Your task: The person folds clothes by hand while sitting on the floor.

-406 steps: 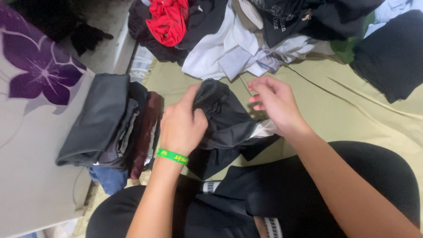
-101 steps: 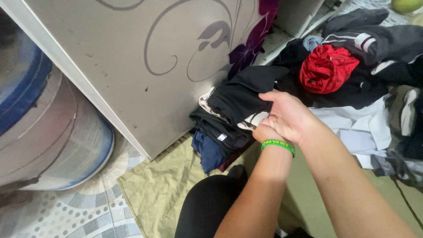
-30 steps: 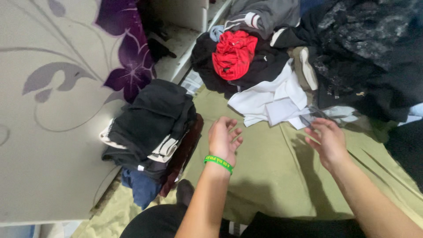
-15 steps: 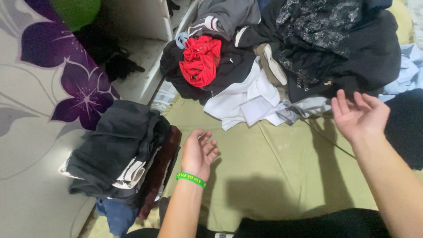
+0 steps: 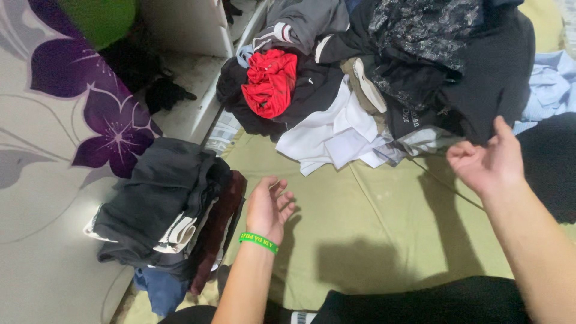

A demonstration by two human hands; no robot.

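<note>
My left hand (image 5: 269,207), with a green wristband, hovers palm up and empty, fingers apart, just right of a stack of folded dark clothes (image 5: 161,207). My right hand (image 5: 485,162) reaches toward the lower edge of a heap of unfolded clothes (image 5: 384,72); its fingers curl at a black garment (image 5: 480,78), and whether they grip the cloth is unclear. The heap holds a red garment (image 5: 267,81), a white shirt (image 5: 333,135) and several dark pieces.
An olive-green sheet (image 5: 360,222) covers the floor under my hands. A grey cabinet door with a purple flower (image 5: 72,120) stands at the left, behind the folded stack. A light blue shirt (image 5: 549,84) lies at the far right. My black-clad legs (image 5: 420,303) are at the bottom.
The folded black garment now lies on top of the stack. Both hands have let go. My right hand has moved right and up to the heap, its fingers curling in; the left hand stays put.
</note>
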